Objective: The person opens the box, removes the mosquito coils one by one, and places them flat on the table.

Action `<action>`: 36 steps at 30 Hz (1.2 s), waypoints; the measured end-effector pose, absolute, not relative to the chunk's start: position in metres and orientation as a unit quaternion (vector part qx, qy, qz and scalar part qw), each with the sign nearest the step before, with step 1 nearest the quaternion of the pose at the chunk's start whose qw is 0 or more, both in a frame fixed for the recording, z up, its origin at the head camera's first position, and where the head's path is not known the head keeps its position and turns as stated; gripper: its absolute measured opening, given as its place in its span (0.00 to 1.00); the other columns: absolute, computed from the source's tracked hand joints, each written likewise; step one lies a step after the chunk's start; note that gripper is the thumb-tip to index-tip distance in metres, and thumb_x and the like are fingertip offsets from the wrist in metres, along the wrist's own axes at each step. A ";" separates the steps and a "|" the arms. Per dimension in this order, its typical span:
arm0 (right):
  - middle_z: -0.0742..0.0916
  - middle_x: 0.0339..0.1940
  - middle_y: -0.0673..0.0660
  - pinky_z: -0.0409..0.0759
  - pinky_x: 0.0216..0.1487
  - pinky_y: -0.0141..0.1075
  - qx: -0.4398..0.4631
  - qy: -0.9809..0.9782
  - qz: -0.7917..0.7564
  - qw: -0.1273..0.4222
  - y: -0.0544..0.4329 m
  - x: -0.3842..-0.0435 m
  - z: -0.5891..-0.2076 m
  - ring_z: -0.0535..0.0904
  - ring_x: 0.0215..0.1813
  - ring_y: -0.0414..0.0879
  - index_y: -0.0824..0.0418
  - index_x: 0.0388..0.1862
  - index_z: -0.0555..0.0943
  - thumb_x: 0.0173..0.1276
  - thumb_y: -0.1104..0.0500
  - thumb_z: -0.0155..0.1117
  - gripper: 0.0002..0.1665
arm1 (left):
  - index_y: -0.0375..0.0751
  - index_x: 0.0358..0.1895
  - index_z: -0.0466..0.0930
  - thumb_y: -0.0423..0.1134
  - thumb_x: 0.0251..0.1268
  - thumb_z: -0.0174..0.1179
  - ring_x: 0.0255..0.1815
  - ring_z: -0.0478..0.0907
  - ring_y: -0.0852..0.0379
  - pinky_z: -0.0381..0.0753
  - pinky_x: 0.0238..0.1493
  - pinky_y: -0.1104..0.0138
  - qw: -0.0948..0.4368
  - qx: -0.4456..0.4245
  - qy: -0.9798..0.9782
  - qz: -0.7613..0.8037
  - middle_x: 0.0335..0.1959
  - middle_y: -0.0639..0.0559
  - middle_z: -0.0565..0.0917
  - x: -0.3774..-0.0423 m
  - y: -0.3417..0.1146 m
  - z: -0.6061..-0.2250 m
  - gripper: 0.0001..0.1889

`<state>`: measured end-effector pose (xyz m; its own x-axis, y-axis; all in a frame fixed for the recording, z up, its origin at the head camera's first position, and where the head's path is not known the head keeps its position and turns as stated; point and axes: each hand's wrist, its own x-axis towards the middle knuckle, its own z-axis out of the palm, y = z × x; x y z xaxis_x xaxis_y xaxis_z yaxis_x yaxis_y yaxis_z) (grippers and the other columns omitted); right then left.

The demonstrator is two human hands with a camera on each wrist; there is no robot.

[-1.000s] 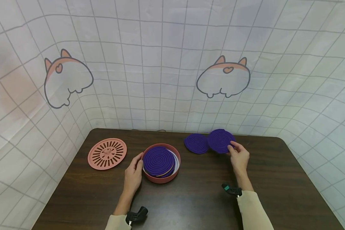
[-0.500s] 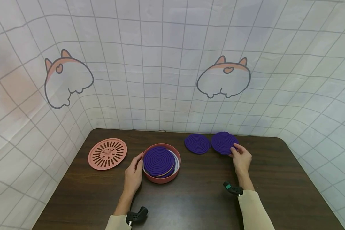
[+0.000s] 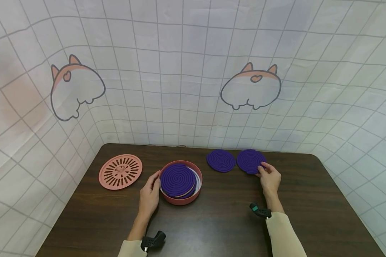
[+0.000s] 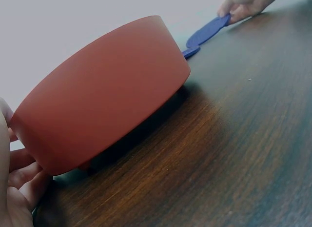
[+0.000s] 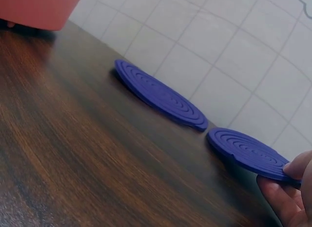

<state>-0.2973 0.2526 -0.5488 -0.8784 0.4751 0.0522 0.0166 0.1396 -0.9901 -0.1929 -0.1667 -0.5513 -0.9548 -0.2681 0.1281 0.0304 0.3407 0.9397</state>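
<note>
My right hand (image 3: pixel 270 178) pinches the near right edge of a purple spiral-ridged coaster (image 3: pixel 249 160), thumb on top and fingers beneath. In the right wrist view this coaster (image 5: pixel 246 149) is slightly tilted, its held edge raised close over the table. Just left of it lies a second purple coaster (image 3: pixel 221 160), flat. My left hand (image 3: pixel 149 196) holds the left side of a round reddish box (image 3: pixel 179 201), fingers against its wall in the left wrist view. Inside the box, a stack of purple coasters (image 3: pixel 177 180) sits with a tan edge and a white lining showing.
A pink slotted lid (image 3: pixel 120 171) with a small raised knob lies at the far left of the dark wooden table (image 3: pixel 209 225). A white grid-patterned curtain (image 3: pixel 193 89) stands behind the table's far edge and along both sides.
My right hand has moved the pinched coaster slightly right and lowered it toward the table, off its overlap with the flat coaster. The left hand and the box have stayed put.
</note>
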 end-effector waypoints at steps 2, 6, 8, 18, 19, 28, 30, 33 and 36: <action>0.75 0.34 0.51 0.84 0.31 0.24 -0.168 -0.734 0.633 0.181 0.252 -0.297 -0.550 0.81 0.25 0.32 0.71 0.57 0.81 0.71 0.67 0.63 0.18 | 0.53 0.69 0.74 0.46 0.80 0.48 0.73 0.71 0.49 0.69 0.73 0.49 0.130 0.073 -0.809 -0.569 0.69 0.50 0.77 -0.193 -0.167 -0.551 0.20; 0.76 0.33 0.51 0.84 0.31 0.24 -0.168 -0.735 0.631 0.181 0.252 -0.297 -0.550 0.81 0.25 0.32 0.71 0.57 0.82 0.71 0.66 0.63 0.18 | 0.53 0.69 0.74 0.46 0.80 0.48 0.73 0.71 0.49 0.69 0.73 0.49 0.132 0.073 -0.809 -0.568 0.69 0.50 0.78 -0.193 -0.166 -0.552 0.20; 0.76 0.34 0.51 0.84 0.32 0.24 -0.168 -0.737 0.629 0.181 0.252 -0.298 -0.550 0.81 0.25 0.32 0.71 0.57 0.82 0.70 0.66 0.63 0.18 | 0.53 0.69 0.74 0.46 0.80 0.49 0.73 0.71 0.50 0.69 0.73 0.49 0.133 0.073 -0.809 -0.567 0.69 0.50 0.78 -0.193 -0.166 -0.552 0.20; 0.82 0.34 0.52 0.85 0.31 0.25 -0.172 -0.751 0.615 0.172 0.254 -0.298 -0.549 0.83 0.23 0.30 0.72 0.56 0.82 0.70 0.64 0.65 0.19 | 0.53 0.69 0.74 0.46 0.80 0.48 0.72 0.71 0.49 0.70 0.72 0.49 0.134 0.073 -0.811 -0.565 0.69 0.49 0.77 -0.194 -0.166 -0.552 0.20; 0.83 0.34 0.52 0.85 0.31 0.26 -0.170 -0.751 0.615 0.170 0.254 -0.298 -0.549 0.83 0.23 0.31 0.72 0.56 0.82 0.70 0.63 0.65 0.19 | 0.53 0.69 0.74 0.46 0.80 0.48 0.72 0.72 0.49 0.70 0.72 0.49 0.134 0.074 -0.811 -0.565 0.69 0.49 0.78 -0.194 -0.166 -0.552 0.20; 0.87 0.41 0.62 0.86 0.30 0.29 -0.162 -0.775 0.594 0.143 0.254 -0.293 -0.539 0.84 0.21 0.33 0.70 0.58 0.81 0.71 0.63 0.60 0.19 | 0.52 0.69 0.74 0.46 0.80 0.49 0.72 0.72 0.49 0.69 0.72 0.49 0.134 0.078 -0.811 -0.564 0.68 0.49 0.78 -0.193 -0.166 -0.551 0.20; 0.87 0.43 0.66 0.85 0.30 0.28 -0.158 -0.786 0.582 0.138 0.254 -0.292 -0.537 0.84 0.21 0.33 0.69 0.58 0.81 0.71 0.64 0.59 0.19 | 0.52 0.69 0.74 0.46 0.80 0.49 0.72 0.72 0.49 0.69 0.72 0.49 0.135 0.079 -0.812 -0.562 0.68 0.49 0.78 -0.193 -0.166 -0.550 0.20; 0.88 0.46 0.69 0.85 0.30 0.26 -0.149 -0.801 0.565 0.129 0.255 -0.290 -0.536 0.85 0.22 0.32 0.68 0.60 0.80 0.72 0.63 0.59 0.20 | 0.52 0.69 0.74 0.46 0.80 0.48 0.71 0.73 0.49 0.71 0.71 0.49 0.135 0.078 -0.813 -0.561 0.68 0.49 0.78 -0.193 -0.165 -0.549 0.20; 0.87 0.48 0.70 0.84 0.31 0.25 -0.143 -0.808 0.559 0.121 0.255 -0.289 -0.536 0.85 0.24 0.33 0.68 0.63 0.78 0.72 0.63 0.60 0.21 | 0.50 0.70 0.73 0.46 0.80 0.47 0.71 0.73 0.48 0.73 0.70 0.49 0.137 0.073 -0.816 -0.556 0.69 0.47 0.78 -0.193 -0.165 -0.549 0.21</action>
